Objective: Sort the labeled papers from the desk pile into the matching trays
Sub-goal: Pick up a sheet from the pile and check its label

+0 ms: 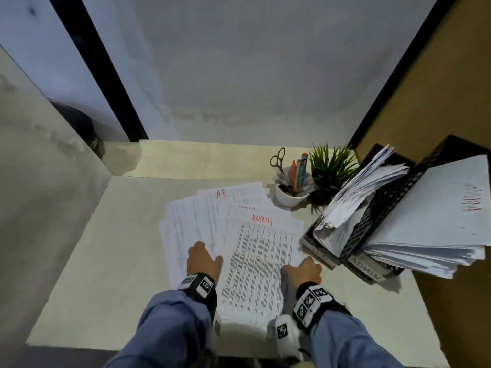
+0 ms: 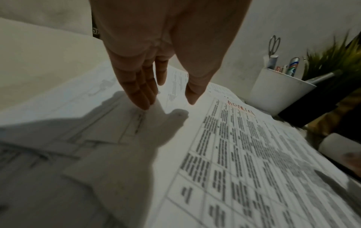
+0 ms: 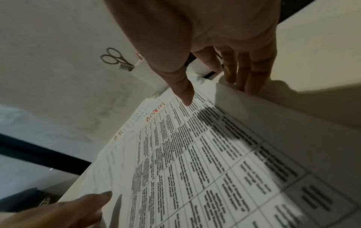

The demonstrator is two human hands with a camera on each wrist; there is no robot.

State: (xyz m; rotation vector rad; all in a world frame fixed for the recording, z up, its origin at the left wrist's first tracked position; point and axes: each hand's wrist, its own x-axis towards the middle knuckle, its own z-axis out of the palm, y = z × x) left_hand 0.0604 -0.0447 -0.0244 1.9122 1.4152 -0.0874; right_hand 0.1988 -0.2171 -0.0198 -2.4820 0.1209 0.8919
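- Blue sleeves and black wrist bands with square markers are seen at the near edge of the pale table (image 1: 87, 274).
- The left hand (image 1: 203, 260) is held over the left part of the spread pile of papers (image 1: 186, 221); in the left wrist view its fingers (image 2: 140, 92) are straight and close together, the thumb set apart, and nothing is held. The tips are near the sheets, but contact cannot be told.
- The right hand (image 1: 303, 269) is placed at the right edge of the top sheet (image 1: 261, 264), a printed table headed "ADMIN" in red. In the right wrist view the thumb is seen above the sheet's face and the fingers (image 3: 252, 74) just past and below its raised edge, loosely spread; a firm pinch cannot be confirmed.
- Under that sheet further papers are fanned out towards the wall, one marked "HR" (image 1: 221, 193) in red.
- To the right, two black mesh trays stand side by side, touching: the nearer-right tray (image 1: 372, 264), labelled "ADMIN", is filled with white sheets that overhang it, and the left tray (image 1: 318, 245) holds a ragged stack.
- Farther back, a white cup (image 1: 288, 195) holding scissors and pens is set just beside a small green plant (image 1: 332, 168).
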